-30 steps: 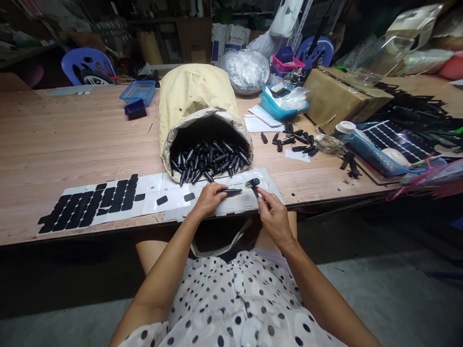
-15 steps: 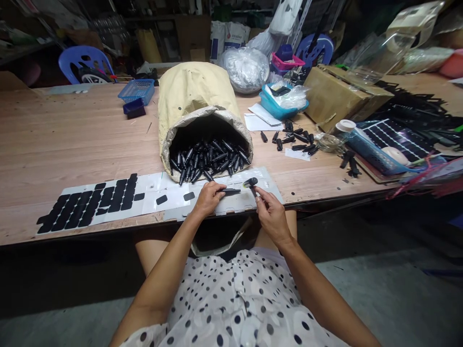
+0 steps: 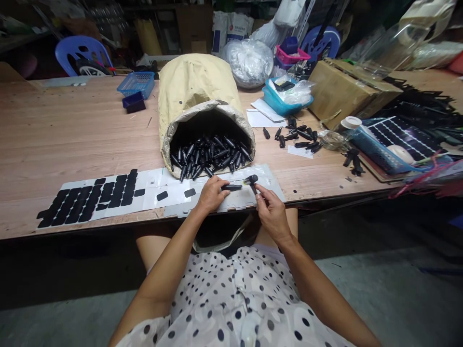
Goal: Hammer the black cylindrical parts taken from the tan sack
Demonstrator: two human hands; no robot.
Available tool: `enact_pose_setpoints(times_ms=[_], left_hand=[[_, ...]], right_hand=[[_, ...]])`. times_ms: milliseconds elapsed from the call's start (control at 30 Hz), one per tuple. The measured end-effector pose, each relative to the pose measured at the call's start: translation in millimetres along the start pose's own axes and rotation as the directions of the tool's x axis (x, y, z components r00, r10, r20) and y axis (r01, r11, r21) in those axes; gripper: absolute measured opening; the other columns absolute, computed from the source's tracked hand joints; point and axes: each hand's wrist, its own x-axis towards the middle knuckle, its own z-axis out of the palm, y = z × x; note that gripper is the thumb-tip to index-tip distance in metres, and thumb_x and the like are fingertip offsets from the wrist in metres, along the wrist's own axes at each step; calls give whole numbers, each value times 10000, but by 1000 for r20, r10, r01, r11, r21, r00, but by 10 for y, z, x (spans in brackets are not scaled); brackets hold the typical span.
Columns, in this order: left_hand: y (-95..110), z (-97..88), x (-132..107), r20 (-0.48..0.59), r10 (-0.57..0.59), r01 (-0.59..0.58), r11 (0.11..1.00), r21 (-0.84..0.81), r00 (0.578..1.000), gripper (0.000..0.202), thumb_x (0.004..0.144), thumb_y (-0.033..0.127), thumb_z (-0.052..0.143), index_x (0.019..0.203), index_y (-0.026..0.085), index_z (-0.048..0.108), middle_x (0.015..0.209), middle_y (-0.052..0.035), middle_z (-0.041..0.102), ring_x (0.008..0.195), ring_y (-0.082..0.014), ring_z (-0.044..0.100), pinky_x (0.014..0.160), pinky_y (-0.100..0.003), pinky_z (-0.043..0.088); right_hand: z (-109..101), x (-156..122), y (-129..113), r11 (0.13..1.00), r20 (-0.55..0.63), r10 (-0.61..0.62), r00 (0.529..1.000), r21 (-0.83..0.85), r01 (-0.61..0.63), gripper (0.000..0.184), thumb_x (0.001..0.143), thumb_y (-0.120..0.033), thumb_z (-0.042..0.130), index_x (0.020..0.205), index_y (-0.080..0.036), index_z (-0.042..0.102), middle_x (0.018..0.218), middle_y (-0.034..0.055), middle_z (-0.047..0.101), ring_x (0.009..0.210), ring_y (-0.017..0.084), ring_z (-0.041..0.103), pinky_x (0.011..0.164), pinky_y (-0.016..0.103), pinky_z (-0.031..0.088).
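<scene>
My left hand (image 3: 212,193) is closed, pinching a slim black tapered piece (image 3: 233,187) that points right over the grey board (image 3: 269,185). My right hand (image 3: 272,208) grips the handle of a small black hammer (image 3: 251,180), whose head is just right of the piece's tip, apart from it. Behind my hands, a big cream sack (image 3: 198,72) lies with its mouth facing me, full of black tapered pieces (image 3: 213,153). Left of my left hand, loose black stickers (image 3: 190,193) lie on a white sheet (image 3: 150,195), with rows of black stickers (image 3: 83,200) further left.
More black pieces (image 3: 304,135) lie scattered to the right. Beyond them stand a cardboard box (image 3: 327,94) and a turquoise basket (image 3: 285,103). A blue tray (image 3: 376,149) stands near the right front edge. A blue basket (image 3: 135,86) and a navy container (image 3: 133,102) are at the back left.
The view has shifted slightly. My left hand keeps its hold on the black piece, and my right hand still grips the hammer in nearly the same spot.
</scene>
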Motion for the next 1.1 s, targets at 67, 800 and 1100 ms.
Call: enact_pose_setpoints(times_ms=[67,800,1100], left_hand=[[3,26,12,-18,-1,1,1000,20,1000,229,823,207,672,1032,246,758,943,-22,602,923,-195,600,931,-352,510],[61,112,2,-78,-34,35,999,7,996,156,776,198,723,924,239,749,926,-18,651,941,-209,604,898,-355,500],[82,139,22,-80,-17,21,999,43,997,136,799,213,705,920,230,766,883,-26,635,925,-211,611,882,-354,499]], right_hand=[[0,2,6,1000,1,-5,1000,-7,5,347,927,-290,488,1174,-237,726,1072,93,742,1016,221,686,911,394,569],[71,36,-181,982,70,-148,986,-110,156,371,957,-256,468,1262,-264,678,996,73,692,912,205,647,873,371,552],[133,-4,-104,962,85,-214,973,-152,225,362,965,-220,456,1245,-254,681,901,50,672,852,187,643,806,334,555]])
